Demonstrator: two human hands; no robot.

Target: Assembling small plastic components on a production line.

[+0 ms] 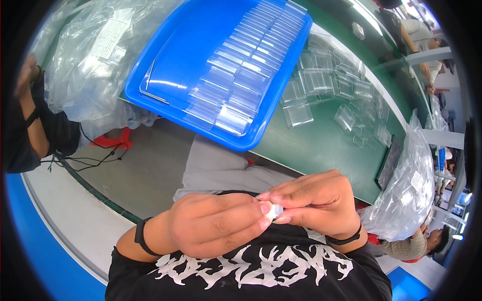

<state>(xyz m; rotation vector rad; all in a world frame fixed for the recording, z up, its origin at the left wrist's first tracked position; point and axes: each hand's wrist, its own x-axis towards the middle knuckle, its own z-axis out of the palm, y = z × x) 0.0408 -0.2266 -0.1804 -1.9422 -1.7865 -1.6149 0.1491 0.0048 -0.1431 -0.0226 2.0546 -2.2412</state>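
In front of my chest, both hands meet with bent fingers around a small whitish, partly see-through piece [275, 210]. My left hand [213, 224] pinches it from one side and my right hand [319, 203] from the other, so most of it is covered and its kind cannot be made out. Beyond them a blue plastic tray [173, 55] holds overlapping rows of clear plastic pieces [241, 80], laid along its right half. More clear plastic pieces [299, 115] lie loose on the green tabletop [321, 145] to the right of the tray.
A large clear plastic bag [83, 65] sits at the far left, another bag [409, 185] at the right beside a dark flat object [389, 163]. A co-worker's arm [32, 120] shows at the left. Other people [419, 37] are at the far right.
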